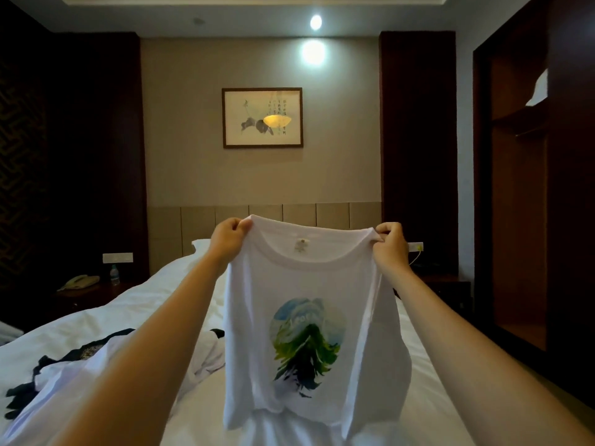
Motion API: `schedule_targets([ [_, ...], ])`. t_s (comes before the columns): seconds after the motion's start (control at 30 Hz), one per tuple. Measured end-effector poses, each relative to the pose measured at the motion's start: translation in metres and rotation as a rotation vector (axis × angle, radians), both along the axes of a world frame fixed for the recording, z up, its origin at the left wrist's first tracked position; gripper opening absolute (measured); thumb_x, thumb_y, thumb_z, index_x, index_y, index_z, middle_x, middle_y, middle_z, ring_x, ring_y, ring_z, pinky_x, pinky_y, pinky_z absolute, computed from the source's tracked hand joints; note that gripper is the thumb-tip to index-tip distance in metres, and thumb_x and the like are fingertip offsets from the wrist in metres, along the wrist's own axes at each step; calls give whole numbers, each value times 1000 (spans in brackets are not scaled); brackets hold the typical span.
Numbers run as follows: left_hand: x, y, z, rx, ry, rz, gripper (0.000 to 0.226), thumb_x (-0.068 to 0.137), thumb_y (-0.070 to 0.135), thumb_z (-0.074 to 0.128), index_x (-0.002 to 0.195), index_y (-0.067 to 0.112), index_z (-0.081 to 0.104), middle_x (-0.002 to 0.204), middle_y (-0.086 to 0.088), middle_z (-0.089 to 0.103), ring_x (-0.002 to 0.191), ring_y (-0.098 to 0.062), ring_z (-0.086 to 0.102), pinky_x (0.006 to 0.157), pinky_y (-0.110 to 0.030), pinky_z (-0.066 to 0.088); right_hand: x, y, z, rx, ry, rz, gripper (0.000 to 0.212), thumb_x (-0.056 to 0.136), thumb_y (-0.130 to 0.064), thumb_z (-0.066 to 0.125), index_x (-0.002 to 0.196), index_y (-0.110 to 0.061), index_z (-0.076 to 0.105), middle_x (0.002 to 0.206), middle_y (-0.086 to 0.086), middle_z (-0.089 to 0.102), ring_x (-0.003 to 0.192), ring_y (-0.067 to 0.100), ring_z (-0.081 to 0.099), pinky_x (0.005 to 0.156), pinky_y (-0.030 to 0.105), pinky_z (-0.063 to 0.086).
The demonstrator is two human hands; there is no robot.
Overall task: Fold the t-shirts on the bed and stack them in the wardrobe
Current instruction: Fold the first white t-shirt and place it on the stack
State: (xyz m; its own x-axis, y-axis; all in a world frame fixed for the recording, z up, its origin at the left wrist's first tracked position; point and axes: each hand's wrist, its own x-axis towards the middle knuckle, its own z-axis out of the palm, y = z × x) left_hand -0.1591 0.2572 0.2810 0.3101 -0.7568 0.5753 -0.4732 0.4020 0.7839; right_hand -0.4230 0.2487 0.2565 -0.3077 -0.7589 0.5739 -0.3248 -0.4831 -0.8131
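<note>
A white t-shirt [309, 284] with a round green and blue print hangs in the air over the bed [161, 294], held up by its shoulders with the print facing me. My left hand [227, 241] pinches the left shoulder. My right hand [391, 244] pinches the right shoulder. The hem droops onto the white bedding. More t-shirts [74, 365], white and black, lie in a loose heap on the bed's left side. The dark wooden wardrobe [518, 188] stands open at the right, with a shelf and something white on it.
A padded headboard [299, 215] and a framed picture [262, 117] are straight ahead. A nightstand at the left carries a telephone [79, 281] and a water bottle [114, 274]. Another dark nightstand [444, 288] sits between the bed and the wardrobe.
</note>
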Motion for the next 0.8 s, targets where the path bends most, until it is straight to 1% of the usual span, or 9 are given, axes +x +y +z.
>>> schedule_targets([
  [0.07, 0, 5, 13, -33, -22, 8, 24, 97, 28, 49, 87, 7, 55, 74, 1, 51, 82, -22, 49, 73, -33, 41, 2, 2, 11, 15, -18, -35, 18, 98, -2, 38, 105, -3, 55, 90, 4, 49, 85, 17, 45, 69, 22, 39],
  [0.1, 1, 8, 19, -52, -37, 20, 24, 97, 28, 50, 87, 7, 56, 74, 1, 51, 82, -21, 49, 73, -33, 40, 1, 2, 16, 25, 1, -53, 20, 98, -4, 38, 96, -4, 58, 82, 3, 50, 80, 17, 47, 64, 22, 37],
  [0.2, 2, 21, 35, -122, -67, 48, 22, 96, 29, 52, 90, 9, 58, 82, -5, 57, 83, -22, 52, 76, -36, 43, -5, 6, 31, 44, 17, -76, 34, 99, -11, 39, 67, -10, 50, 65, -1, 45, 63, 14, 43, 52, 21, 31],
  [0.27, 1, 31, 49, -188, -86, 79, 22, 96, 30, 51, 95, 10, 59, 87, -6, 58, 81, -21, 54, 76, -34, 43, -7, 11, 47, 40, -8, -80, 38, 99, -14, 41, 61, -15, 46, 64, 0, 45, 61, 15, 43, 52, 24, 31],
  [0.37, -6, 47, 75, -297, -74, 114, 21, 97, 30, 48, 95, 11, 56, 77, 3, 52, 68, -8, 48, 69, -25, 39, -5, 24, 82, -46, -77, -88, 29, 98, -13, 39, 73, -14, 54, 68, -3, 47, 74, 19, 51, 65, 27, 39],
  [0.47, -9, 53, 98, -373, -47, 132, 18, 97, 30, 48, 96, 13, 54, 81, 2, 53, 71, -9, 49, 71, -24, 39, 1, 35, 108, -123, -38, -103, 24, 99, -14, 36, 93, -10, 59, 80, 2, 51, 83, 21, 50, 70, 28, 38],
  [0.6, -4, 48, 95, -215, -87, 179, 27, 96, 33, 50, 81, 11, 53, 70, 2, 48, 62, -9, 44, 62, -24, 37, 6, 34, 105, 34, -75, 20, 22, 86, -17, 49, 66, -9, 54, 80, 6, 54, 77, 25, 51, 62, 29, 37],
  [0.7, 8, 37, 65, -65, -141, 198, 38, 95, 32, 52, 63, 14, 44, 64, -1, 44, 59, -13, 40, 51, -24, 32, 3, 31, 77, 303, -164, 298, 25, 83, -16, 48, 58, -13, 44, 63, 6, 46, 58, 20, 42, 54, 27, 31],
  [0.8, 21, 25, 35, 88, -120, 196, 43, 95, 30, 54, 58, 12, 43, 61, -4, 42, 55, -16, 38, 52, -28, 31, -7, 23, 49, 451, -186, 454, 26, 86, -13, 45, 60, -8, 45, 58, 8, 47, 56, 21, 42, 56, 28, 33],
])
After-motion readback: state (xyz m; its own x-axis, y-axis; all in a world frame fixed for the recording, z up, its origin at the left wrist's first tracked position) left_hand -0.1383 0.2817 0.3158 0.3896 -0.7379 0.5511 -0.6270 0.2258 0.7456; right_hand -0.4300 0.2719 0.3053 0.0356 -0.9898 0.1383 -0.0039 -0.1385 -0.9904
